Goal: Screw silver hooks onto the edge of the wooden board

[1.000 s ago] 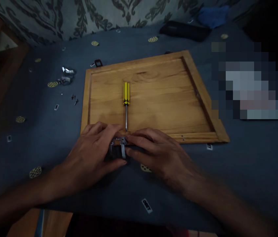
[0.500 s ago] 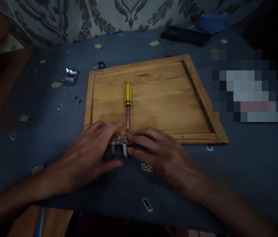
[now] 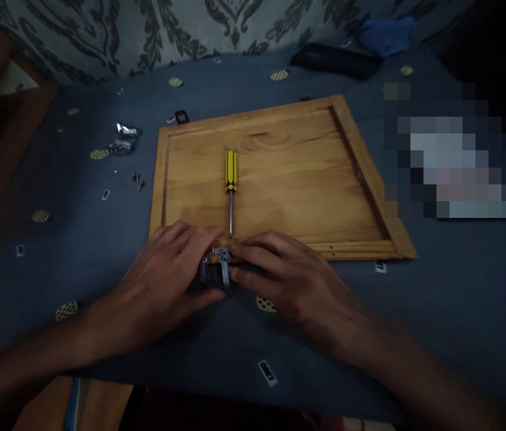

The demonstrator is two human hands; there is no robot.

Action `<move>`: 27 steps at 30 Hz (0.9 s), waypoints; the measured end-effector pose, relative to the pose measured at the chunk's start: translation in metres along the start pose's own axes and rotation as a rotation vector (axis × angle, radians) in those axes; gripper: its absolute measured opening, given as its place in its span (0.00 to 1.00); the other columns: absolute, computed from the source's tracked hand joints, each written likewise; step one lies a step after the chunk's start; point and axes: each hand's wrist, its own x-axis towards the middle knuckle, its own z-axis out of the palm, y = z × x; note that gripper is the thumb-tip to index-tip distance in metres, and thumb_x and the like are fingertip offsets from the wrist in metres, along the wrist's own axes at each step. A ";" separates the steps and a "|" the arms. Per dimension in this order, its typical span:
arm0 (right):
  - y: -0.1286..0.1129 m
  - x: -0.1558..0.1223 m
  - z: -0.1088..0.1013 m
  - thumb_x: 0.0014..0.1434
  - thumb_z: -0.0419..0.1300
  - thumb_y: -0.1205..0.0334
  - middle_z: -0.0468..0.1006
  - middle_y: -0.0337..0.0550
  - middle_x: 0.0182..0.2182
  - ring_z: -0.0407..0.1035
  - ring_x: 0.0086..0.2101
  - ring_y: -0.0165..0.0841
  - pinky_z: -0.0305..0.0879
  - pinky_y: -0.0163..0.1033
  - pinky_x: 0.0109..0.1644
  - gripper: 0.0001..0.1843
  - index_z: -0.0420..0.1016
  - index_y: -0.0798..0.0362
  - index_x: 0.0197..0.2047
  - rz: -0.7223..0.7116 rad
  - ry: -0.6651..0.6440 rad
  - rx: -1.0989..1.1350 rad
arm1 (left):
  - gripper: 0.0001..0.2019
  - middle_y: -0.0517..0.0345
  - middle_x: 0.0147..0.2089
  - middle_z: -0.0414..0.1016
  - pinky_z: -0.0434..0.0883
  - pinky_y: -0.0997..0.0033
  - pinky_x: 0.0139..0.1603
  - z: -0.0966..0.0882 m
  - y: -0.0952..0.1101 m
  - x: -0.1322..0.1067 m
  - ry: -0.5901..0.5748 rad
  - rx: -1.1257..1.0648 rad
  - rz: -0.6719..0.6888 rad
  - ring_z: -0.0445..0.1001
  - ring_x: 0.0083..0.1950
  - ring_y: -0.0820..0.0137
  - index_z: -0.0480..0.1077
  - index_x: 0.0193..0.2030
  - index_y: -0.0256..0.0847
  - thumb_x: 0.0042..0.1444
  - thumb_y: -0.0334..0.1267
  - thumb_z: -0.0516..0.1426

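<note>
A silver metal cabinet hinge sits at the near edge of a framed wooden door panel, between my hands. My left hand is curled around its left side, fingers over the panel's edge and thumb stretched out below. From the right, my right hand has its fingertips pressed against the hinge. Its lower part is dark and partly hidden by my fingers. On the panel lies a yellow-handled screwdriver, its tip toward the hinge, touched by neither hand.
Left of the panel on the blue patterned cloth are shiny metal hardware pieces and several small screws. Behind lie a black case and a blue cloth bundle. A blurred-out pale object is at right.
The hinge's left arm has turned slightly, and the screw on it shows less now. Both hands keep their places around the hinge. The whole view has shifted a little.
</note>
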 end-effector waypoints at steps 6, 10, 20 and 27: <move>0.001 0.002 0.001 0.72 0.53 0.66 0.82 0.47 0.48 0.73 0.48 0.41 0.77 0.48 0.47 0.13 0.79 0.53 0.45 -0.006 0.027 -0.018 | 0.31 0.54 0.52 0.78 0.72 0.56 0.53 0.000 0.001 0.000 0.040 0.025 0.014 0.74 0.54 0.56 0.59 0.65 0.47 0.58 0.36 0.65; -0.001 0.003 -0.001 0.73 0.50 0.68 0.83 0.48 0.48 0.74 0.47 0.41 0.77 0.48 0.46 0.15 0.80 0.53 0.43 -0.002 0.032 -0.016 | 0.30 0.54 0.52 0.78 0.72 0.56 0.53 -0.001 0.001 -0.001 0.026 0.022 0.006 0.73 0.54 0.56 0.59 0.66 0.46 0.59 0.37 0.64; -0.001 0.003 -0.004 0.71 0.56 0.67 0.82 0.48 0.51 0.74 0.48 0.42 0.77 0.49 0.47 0.10 0.80 0.53 0.44 0.010 -0.006 -0.012 | 0.29 0.51 0.55 0.76 0.71 0.52 0.55 0.004 0.002 0.001 0.004 0.054 0.039 0.73 0.56 0.54 0.61 0.62 0.45 0.58 0.44 0.66; -0.001 0.000 0.004 0.71 0.57 0.66 0.82 0.45 0.48 0.74 0.48 0.40 0.75 0.47 0.49 0.09 0.80 0.52 0.44 0.034 0.009 -0.033 | 0.27 0.55 0.54 0.77 0.73 0.55 0.54 0.009 0.000 0.002 0.029 -0.037 0.007 0.74 0.55 0.57 0.62 0.63 0.48 0.60 0.42 0.65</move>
